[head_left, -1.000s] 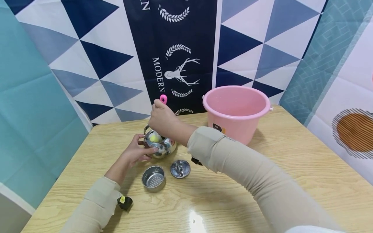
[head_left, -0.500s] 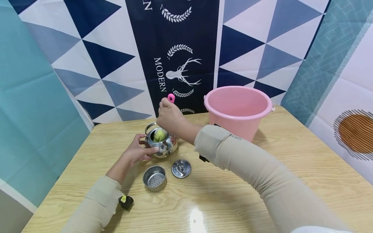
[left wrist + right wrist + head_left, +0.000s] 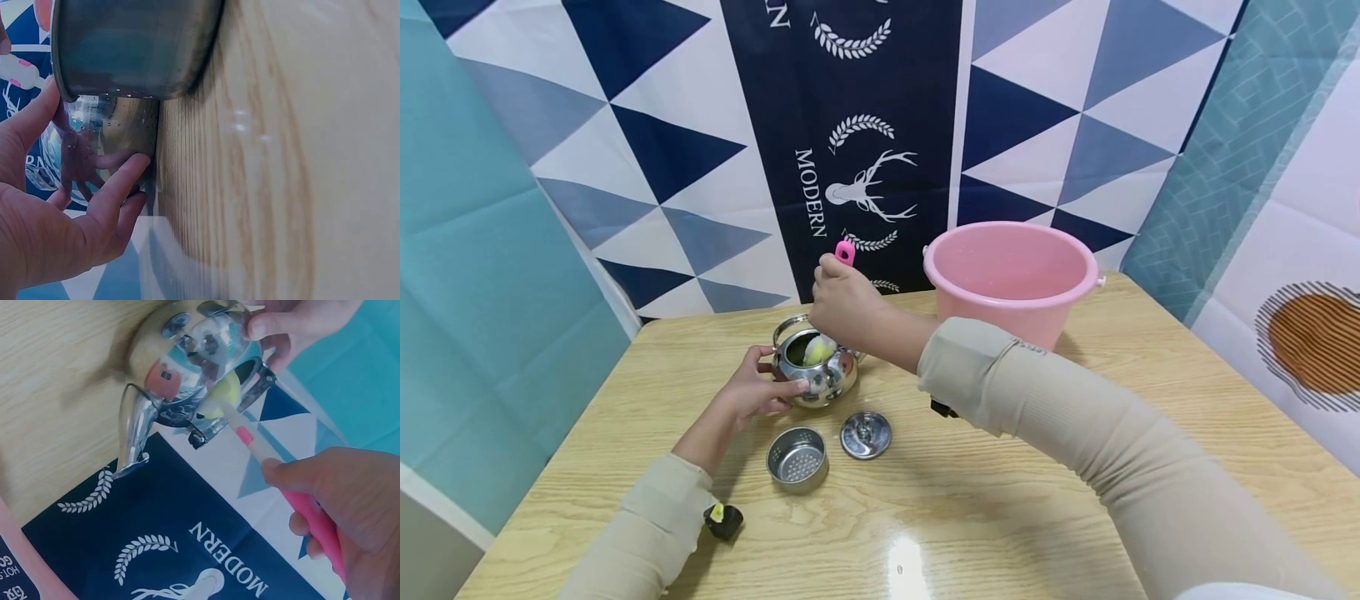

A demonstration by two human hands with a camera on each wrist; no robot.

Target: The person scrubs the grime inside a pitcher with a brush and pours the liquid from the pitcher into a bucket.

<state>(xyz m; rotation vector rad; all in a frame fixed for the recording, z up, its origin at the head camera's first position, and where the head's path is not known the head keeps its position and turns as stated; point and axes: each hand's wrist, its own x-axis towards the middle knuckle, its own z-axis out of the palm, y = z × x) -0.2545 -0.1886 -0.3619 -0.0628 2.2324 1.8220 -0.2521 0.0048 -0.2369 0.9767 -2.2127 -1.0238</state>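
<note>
A shiny steel teapot (image 3: 829, 385) stands on the table with its lid off and its handle raised. My left hand (image 3: 751, 385) holds its side, thumb at the front and fingers spread round the body. In my right hand (image 3: 848, 307) is the pink and white handle of a sponge brush (image 3: 315, 519), gripped above the teapot. The yellow and white sponge head (image 3: 817, 352) sits in the teapot's mouth, against the right side; its lower part is hidden inside. Seen from the right wrist, the spout (image 3: 134, 428) points away from my left hand (image 3: 306, 325).
A perforated steel strainer basket (image 3: 797, 458) and the round lid (image 3: 866, 435) lie in front of the teapot. To the right at the back stands a large pink bucket (image 3: 1011, 321). Patterned cloth (image 3: 865, 125) hangs behind the wooden table (image 3: 985, 517).
My right hand has shifted to the right, and the sponge head has moved from the left part of the teapot's mouth to its right side. My left hand keeps its hold on the teapot.
</note>
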